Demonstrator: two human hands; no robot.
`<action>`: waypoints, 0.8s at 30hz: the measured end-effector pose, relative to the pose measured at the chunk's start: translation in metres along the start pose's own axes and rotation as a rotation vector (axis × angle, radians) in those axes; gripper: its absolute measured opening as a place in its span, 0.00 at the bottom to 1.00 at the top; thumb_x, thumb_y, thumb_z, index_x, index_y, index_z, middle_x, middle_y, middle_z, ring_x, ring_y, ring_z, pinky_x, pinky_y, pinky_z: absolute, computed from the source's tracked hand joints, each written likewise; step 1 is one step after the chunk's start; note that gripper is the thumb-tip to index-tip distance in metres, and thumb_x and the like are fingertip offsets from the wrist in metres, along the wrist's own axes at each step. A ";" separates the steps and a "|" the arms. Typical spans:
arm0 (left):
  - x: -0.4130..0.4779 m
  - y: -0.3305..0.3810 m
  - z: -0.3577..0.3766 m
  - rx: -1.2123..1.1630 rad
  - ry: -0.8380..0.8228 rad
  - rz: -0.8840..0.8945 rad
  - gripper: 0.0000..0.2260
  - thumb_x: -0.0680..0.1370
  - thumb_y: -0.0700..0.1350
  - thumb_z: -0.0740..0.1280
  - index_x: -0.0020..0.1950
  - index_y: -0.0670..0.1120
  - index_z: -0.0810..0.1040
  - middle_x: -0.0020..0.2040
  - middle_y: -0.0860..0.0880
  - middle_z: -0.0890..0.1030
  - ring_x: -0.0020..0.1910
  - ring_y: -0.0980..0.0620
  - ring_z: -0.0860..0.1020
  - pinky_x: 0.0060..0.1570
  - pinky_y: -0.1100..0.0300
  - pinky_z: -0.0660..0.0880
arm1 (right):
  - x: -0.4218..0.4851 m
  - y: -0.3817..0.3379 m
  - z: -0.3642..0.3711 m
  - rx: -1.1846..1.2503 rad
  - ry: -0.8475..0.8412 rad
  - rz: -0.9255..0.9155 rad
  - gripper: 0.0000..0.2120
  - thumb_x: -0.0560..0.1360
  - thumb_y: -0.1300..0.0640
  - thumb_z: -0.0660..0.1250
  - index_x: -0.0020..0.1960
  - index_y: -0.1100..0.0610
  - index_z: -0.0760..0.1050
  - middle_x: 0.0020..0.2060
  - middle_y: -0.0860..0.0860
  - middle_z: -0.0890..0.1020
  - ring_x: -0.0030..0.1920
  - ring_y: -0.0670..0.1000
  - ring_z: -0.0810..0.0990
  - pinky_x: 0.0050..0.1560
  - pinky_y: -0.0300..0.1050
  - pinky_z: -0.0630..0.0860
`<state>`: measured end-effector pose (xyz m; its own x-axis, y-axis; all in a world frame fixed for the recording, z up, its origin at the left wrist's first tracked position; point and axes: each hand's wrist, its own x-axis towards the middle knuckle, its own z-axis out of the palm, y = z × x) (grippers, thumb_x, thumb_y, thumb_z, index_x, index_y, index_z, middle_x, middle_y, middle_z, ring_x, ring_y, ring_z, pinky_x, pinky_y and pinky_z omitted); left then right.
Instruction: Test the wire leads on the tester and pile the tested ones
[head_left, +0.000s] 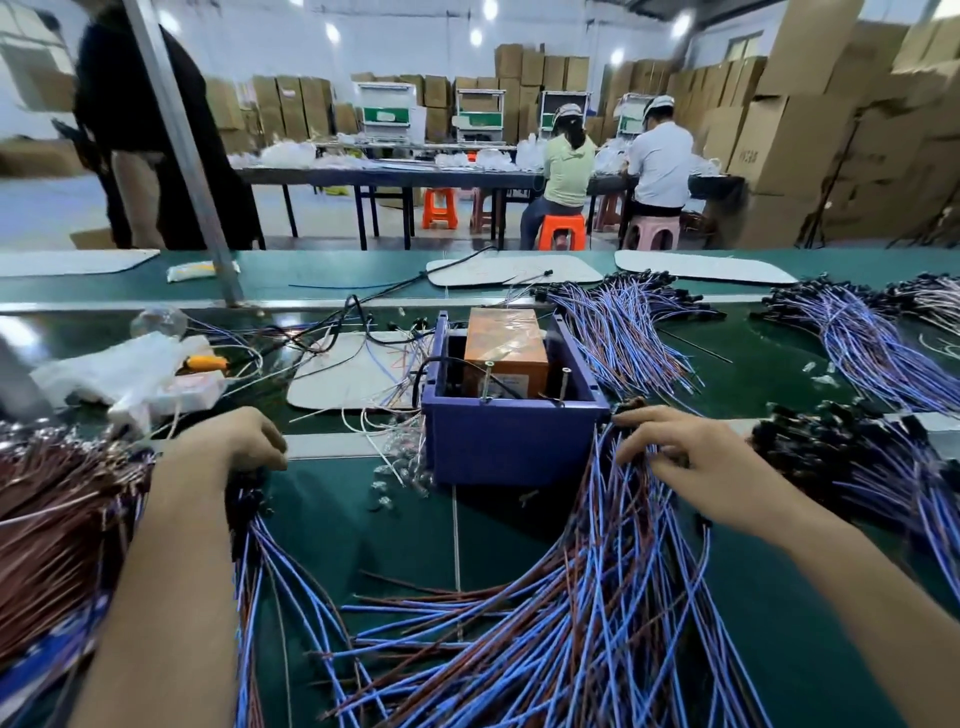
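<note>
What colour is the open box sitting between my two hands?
The box is dark blue-violet, shown best in the head view.

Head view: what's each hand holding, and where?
Left hand grips a bundle of leads at its connector ends. Right hand: fingers rest on loose leads; grip unclear.

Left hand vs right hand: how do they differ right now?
Left hand is curled downward, gripping a bunch of leads by their dark ends. Right hand has its fingers spread on top of the loose leads.
Left hand sits well apart from the blue box, while right hand's fingertips are beside its front right corner.
Shared: both are bare and on blue-and-brown wire.
</note>
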<state>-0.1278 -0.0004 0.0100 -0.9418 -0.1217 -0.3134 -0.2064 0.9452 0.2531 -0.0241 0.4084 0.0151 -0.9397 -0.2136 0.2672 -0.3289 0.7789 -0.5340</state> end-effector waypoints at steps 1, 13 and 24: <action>0.002 -0.002 0.001 -0.033 -0.008 -0.001 0.13 0.73 0.38 0.73 0.57 0.41 0.81 0.51 0.45 0.81 0.47 0.48 0.77 0.48 0.62 0.71 | 0.002 -0.003 0.001 0.040 0.016 0.012 0.20 0.72 0.75 0.60 0.41 0.54 0.82 0.59 0.47 0.79 0.53 0.37 0.77 0.52 0.34 0.72; -0.013 0.006 -0.010 -0.234 0.105 0.051 0.21 0.73 0.25 0.60 0.60 0.42 0.79 0.59 0.40 0.79 0.55 0.43 0.76 0.55 0.53 0.74 | 0.014 -0.058 0.012 0.418 0.062 0.046 0.16 0.75 0.72 0.62 0.40 0.55 0.82 0.38 0.53 0.85 0.42 0.51 0.83 0.46 0.44 0.80; -0.128 0.129 -0.013 -0.841 0.298 1.025 0.07 0.70 0.34 0.73 0.46 0.43 0.83 0.43 0.50 0.85 0.45 0.55 0.83 0.48 0.66 0.76 | 0.036 -0.124 0.043 1.332 -0.540 0.375 0.27 0.79 0.40 0.51 0.56 0.60 0.77 0.39 0.61 0.83 0.30 0.53 0.81 0.30 0.39 0.77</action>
<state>-0.0379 0.1334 0.0949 -0.7678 0.3563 0.5324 0.6182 0.1938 0.7618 -0.0207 0.2784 0.0563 -0.8095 -0.5472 -0.2128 0.3728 -0.1991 -0.9063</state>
